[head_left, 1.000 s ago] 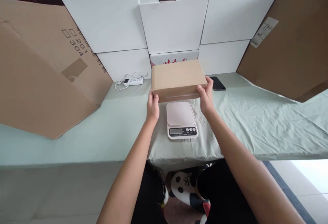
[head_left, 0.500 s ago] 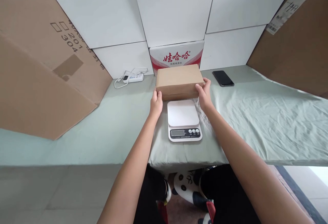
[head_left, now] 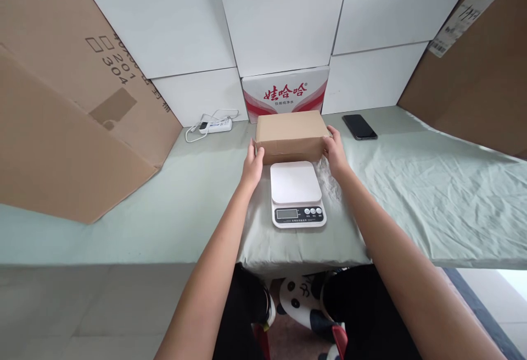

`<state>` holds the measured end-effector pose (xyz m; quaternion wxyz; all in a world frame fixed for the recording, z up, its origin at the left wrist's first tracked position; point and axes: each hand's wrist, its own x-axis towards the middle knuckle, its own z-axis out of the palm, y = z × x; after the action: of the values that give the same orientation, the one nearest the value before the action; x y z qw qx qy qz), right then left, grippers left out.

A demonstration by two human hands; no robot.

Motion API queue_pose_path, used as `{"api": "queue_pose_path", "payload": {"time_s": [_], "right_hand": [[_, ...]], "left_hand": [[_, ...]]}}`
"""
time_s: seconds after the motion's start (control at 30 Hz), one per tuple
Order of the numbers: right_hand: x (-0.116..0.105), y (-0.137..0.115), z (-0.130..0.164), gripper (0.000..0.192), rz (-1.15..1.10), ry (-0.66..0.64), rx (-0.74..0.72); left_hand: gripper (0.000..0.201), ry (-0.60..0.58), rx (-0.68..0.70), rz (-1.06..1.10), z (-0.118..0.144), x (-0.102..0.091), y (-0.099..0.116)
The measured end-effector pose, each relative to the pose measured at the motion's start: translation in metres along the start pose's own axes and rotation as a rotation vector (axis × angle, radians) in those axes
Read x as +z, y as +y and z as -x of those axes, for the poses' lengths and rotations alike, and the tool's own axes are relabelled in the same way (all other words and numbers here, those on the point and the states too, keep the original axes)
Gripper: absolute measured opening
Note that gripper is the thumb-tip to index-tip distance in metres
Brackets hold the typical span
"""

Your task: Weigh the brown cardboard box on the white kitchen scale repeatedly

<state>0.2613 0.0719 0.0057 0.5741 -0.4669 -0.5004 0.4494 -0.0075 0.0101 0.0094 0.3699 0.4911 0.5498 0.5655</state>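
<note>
Between my two hands is a small brown cardboard box [head_left: 290,127], just behind a white kitchen scale [head_left: 295,183]. My left hand [head_left: 252,167] grips the box's left end, thumb on the front corner. On the right end, my right hand [head_left: 335,154] is closed round the box, with some fingers hidden behind it. The scale has a flat white platform, a small blank-looking display and three round buttons. Crumpled clear plastic [head_left: 328,180] lies on the cloth to the right of the scale.
A black phone [head_left: 359,127] lies at the back right. Back left is a white device with a cable [head_left: 216,125]. White panels and a red-and-white carton [head_left: 285,94] stand behind. Large cardboard sheets flank the left [head_left: 82,113] and right [head_left: 473,74]. Green cloth [head_left: 197,195] covers the table.
The brown box has come down slightly and a little to the right, with both hands still on it. The scale has stayed where it was.
</note>
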Motion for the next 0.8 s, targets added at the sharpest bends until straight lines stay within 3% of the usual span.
{"api": "queue_pose_path", "payload": {"time_s": [0.27, 0.53, 0.67, 0.8], "right_hand": [[-0.003, -0.002, 0.005, 0.074, -0.005, -0.004, 0.061], [0.007, 0.008, 0.011, 0.055, 0.003, -0.058, -0.039], [0.011, 0.007, 0.014, 0.060, -0.011, -0.073, -0.035], [0.014, -0.005, 0.019, 0.069, -0.048, -0.113, -0.065]], "left_hand": [[0.075, -0.031, -0.244, 0.235, -0.002, -0.003, 0.017], [0.060, -0.066, -0.216, 0.263, 0.003, 0.006, 0.015], [0.058, -0.060, -0.230, 0.258, 0.004, 0.007, 0.019], [0.053, -0.064, -0.152, 0.242, 0.007, 0.006, 0.026]]}}
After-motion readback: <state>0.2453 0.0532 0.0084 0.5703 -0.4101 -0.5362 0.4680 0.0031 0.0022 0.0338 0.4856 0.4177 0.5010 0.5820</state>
